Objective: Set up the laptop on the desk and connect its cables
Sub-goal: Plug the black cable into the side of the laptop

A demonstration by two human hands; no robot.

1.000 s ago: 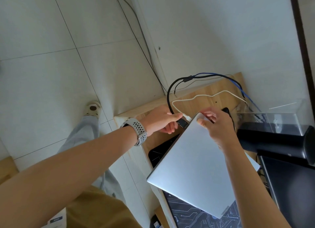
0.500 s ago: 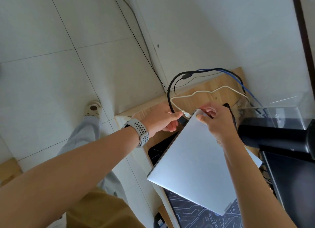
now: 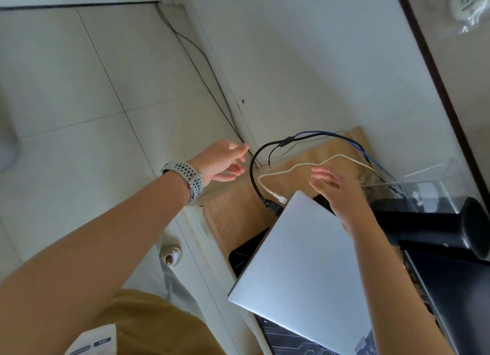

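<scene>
Looking down from nearest to farthest, I see the closed silver laptop [image 3: 305, 262] lying flat on a black desk mat printed with circuit lines [image 3: 289, 338], which sits on the light wooden desk [image 3: 233, 216]. The laptop is angled, its far corner pointing toward the wall. At that far corner's left edge two plugs sit against the side: a thick black cable [image 3: 254, 179] and a thin white cable [image 3: 291, 169], both appearing seated, though I can't confirm how deep they go. My right hand [image 3: 336, 193] hovers just above the laptop's far corner, fingers spread and loose, holding nothing. Farther out, my left hand [image 3: 222, 159], wearing a grey perforated watch strap [image 3: 189, 178], hangs in the air left of the cable loops, fingers straight and relaxed, also gripping nothing. Beyond them a blue cable [image 3: 358, 147] arcs toward a clear plastic box [image 3: 424, 179] by the wall.

I judge the cable-connecting step is about done. The next move likely calls for squaring the laptop on the mat and lifting its lid, taking care not to strain the plugs
</scene>
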